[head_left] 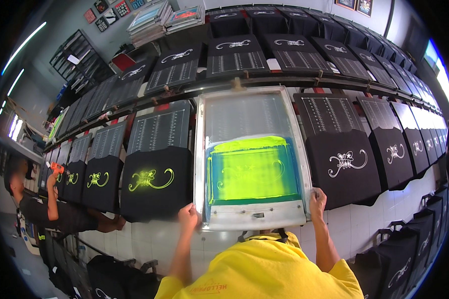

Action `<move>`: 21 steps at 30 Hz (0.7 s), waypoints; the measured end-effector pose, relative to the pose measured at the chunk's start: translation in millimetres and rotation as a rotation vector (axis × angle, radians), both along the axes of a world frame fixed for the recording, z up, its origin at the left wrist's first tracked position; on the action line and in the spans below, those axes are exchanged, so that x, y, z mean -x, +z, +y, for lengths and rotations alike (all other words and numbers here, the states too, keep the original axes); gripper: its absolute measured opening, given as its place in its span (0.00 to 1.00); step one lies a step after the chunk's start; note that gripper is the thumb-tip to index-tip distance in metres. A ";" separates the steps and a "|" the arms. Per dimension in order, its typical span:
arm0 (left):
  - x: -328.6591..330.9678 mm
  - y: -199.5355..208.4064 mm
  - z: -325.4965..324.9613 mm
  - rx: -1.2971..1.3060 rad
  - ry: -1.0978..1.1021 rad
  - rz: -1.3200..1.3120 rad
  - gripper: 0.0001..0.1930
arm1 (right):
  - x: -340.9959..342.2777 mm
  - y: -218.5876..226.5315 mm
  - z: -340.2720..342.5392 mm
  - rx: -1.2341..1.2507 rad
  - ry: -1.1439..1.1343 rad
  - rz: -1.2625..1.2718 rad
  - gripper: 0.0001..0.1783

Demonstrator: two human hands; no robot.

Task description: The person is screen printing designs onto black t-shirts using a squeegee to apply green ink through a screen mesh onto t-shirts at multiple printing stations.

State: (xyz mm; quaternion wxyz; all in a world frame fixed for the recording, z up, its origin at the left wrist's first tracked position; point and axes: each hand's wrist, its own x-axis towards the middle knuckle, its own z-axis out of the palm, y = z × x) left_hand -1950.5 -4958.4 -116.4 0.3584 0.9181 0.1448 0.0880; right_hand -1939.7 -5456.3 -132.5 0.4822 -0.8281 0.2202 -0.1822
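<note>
A screen printing frame [200, 149] with pale metal edges lies in front of me over a board position in the near row. Bright yellow-green ink [252, 172] covers the lower part of its mesh, and a faint curled design shows through. My left hand [188, 218] is closed on the frame's near left corner. On the near right edge, my right hand [318, 202] is closed too. Left of the frame lies a black shirt [155, 174] with a yellow-green curled print. To the right, another black shirt [343, 167] bears the design in white. Whatever lies under the mesh is mostly hidden.
Ruled boards with printed black shirts run along both rows, including the far row [237, 52]. At left a person [60, 209] holds an orange tool [58, 168] over a shirt. More black shirts [401, 254] hang behind me. Stacked frames [149, 22] stand at the back.
</note>
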 end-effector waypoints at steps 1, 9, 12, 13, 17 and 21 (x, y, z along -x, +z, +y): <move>1.4 1.9 -1.7 -0.006 0.000 -0.011 0.13 | 0.3 4.1 1.1 0.029 0.003 0.009 0.09; 5.0 40.5 -22.5 -0.132 -0.006 -0.217 0.14 | 11.4 28.2 -4.6 0.362 0.194 0.045 0.14; 31.4 79.9 -35.5 -0.100 -0.251 -0.241 0.18 | 29.7 89.8 8.9 0.581 0.510 0.060 0.28; 38.3 83.3 -35.9 -0.187 -0.387 -0.283 0.19 | 38.3 107.5 12.5 0.643 0.656 0.087 0.29; 49.5 109.3 -47.1 -0.465 -0.823 -0.019 0.25 | 53.7 127.0 31.2 0.762 1.031 0.209 0.37; 40.4 103.6 -51.3 -0.580 -0.934 0.033 0.30 | 43.3 126.2 27.8 0.912 1.125 0.214 0.40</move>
